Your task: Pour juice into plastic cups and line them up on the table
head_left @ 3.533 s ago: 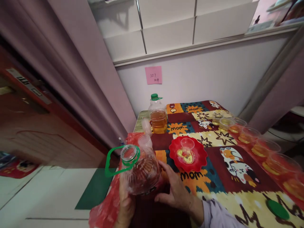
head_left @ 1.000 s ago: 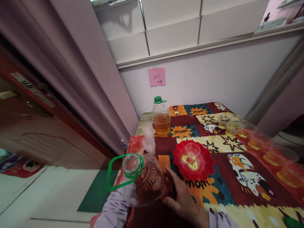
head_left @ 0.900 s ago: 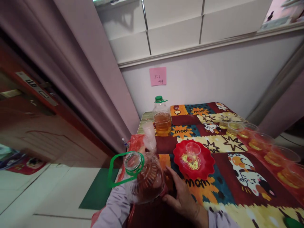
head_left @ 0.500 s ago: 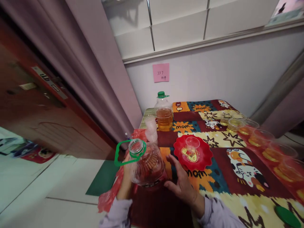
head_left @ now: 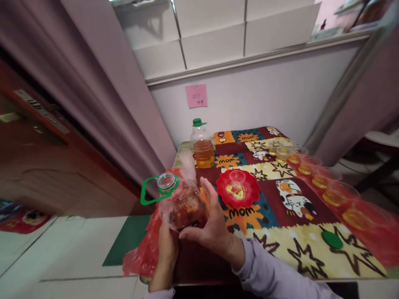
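The counter (head_left: 282, 232) stood in a corner of the room, covered by a bright patchwork cloth (head_left: 299, 253) printed with cats, stars and the word "mom". At its near left corner, the person's two hands held a clear jug (head_left: 183, 204), tilted, with its open mouth and green neck ring pointing up and to the left. The left hand (head_left: 167, 249) gripped it from below on the near side. The right hand (head_left: 212, 227) was wrapped around its right side with the fingers curled against the plastic. A red plastic bag (head_left: 140, 255) lay crumpled under the jug and hung over the counter's left edge.

Just right of the jug sat a scalloped red plate (head_left: 249, 195) with a small clear cup (head_left: 237, 178) standing on it. Farther back, near the wall, stood a bottle (head_left: 202, 146) with a green cap, about half full of amber liquid. A stack of clear cups (head_left: 188, 162) stood beside it on the left. A row of filled cups (head_left: 314, 173) ran along the counter's right edge, blurred toward the near end. A loose green lid (head_left: 332, 239) rested on the cloth at the near right.

A pink note (head_left: 196, 96) was stuck to the pale far wall, below white panels (head_left: 215, 41). A mauve curtain (head_left: 102, 99) hung on the left in front of a dark wooden door (head_left: 34, 166). A green mat (head_left: 124, 241) lay on the white floor (head_left: 46, 253) beside the counter.
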Demonstrator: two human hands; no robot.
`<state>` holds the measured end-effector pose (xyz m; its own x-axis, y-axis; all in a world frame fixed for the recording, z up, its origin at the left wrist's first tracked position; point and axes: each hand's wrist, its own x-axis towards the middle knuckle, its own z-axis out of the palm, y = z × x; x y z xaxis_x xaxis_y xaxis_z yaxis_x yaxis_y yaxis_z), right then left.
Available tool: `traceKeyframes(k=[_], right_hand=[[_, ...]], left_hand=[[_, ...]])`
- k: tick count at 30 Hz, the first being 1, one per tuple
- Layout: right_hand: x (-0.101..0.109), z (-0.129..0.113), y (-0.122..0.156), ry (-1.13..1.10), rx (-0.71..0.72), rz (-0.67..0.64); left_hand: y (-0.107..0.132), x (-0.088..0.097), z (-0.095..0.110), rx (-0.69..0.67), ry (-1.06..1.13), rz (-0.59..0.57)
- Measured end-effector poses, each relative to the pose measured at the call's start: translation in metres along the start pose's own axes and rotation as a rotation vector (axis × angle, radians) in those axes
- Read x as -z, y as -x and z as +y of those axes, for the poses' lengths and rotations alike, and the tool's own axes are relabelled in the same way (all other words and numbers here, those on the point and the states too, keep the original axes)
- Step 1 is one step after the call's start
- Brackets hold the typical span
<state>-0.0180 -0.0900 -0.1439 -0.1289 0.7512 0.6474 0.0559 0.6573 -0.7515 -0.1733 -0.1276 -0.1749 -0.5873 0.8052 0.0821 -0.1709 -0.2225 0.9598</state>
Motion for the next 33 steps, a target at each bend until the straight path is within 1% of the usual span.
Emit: traceKeyframes(k=[2, 4, 5, 8, 10, 12, 16, 19, 22, 25, 28, 30, 33], right_hand=[[-0.002, 0.032, 0.025, -0.073, -0.239, -0.134], [-0.004, 0.051, 0.040, -0.125, -0.370, -0.220], [-0.004, 0.055, 0.042, -0.142, -0.397, -0.234], [-0.004, 0.057, 0.039, -0.157, -0.401, -0.228], [-0.004, 0.055, 0.035, -0.155, -0.383, -0.249], [-0.003, 0.054, 0.034, -0.157, -0.353, -0.264], [0.000, 0.057, 0.039, -0.209, -0.296, -0.233], [0.000, 0.058, 0.041, -0.316, -0.271, -0.181], [-0.002, 0.060, 0.040, -0.461, -0.315, -0.129], [-0.004, 0.064, 0.036, -0.606, -0.387, -0.115], [0.001, 0.068, 0.022, -0.701, -0.432, -0.178], [0.009, 0.069, 0.008, -0.738, -0.448, -0.258], [0.020, 0.068, -0.011, -0.816, -0.470, -0.403]], left_hand=[[-0.002, 0.008, -0.008, -0.027, -0.064, -0.064], [-0.007, 0.020, -0.014, -0.084, -0.160, -0.133], [-0.012, 0.026, -0.016, -0.103, -0.207, -0.167], [-0.029, 0.038, -0.019, -0.161, -0.323, -0.251], [-0.038, 0.040, -0.020, -0.193, -0.369, -0.278], [-0.041, 0.039, -0.021, -0.215, -0.398, -0.292], [-0.035, 0.030, -0.019, -0.258, -0.439, -0.308], [-0.028, 0.018, -0.009, -0.270, -0.468, -0.336], [-0.025, 0.007, 0.005, -0.261, -0.493, -0.358], [-0.024, 0.002, 0.018, -0.286, -0.558, -0.357], [-0.023, 0.001, 0.029, -0.296, -0.628, -0.375], [-0.021, -0.001, 0.034, -0.300, -0.659, -0.387], [-0.018, -0.004, 0.037, -0.268, -0.666, -0.391]])
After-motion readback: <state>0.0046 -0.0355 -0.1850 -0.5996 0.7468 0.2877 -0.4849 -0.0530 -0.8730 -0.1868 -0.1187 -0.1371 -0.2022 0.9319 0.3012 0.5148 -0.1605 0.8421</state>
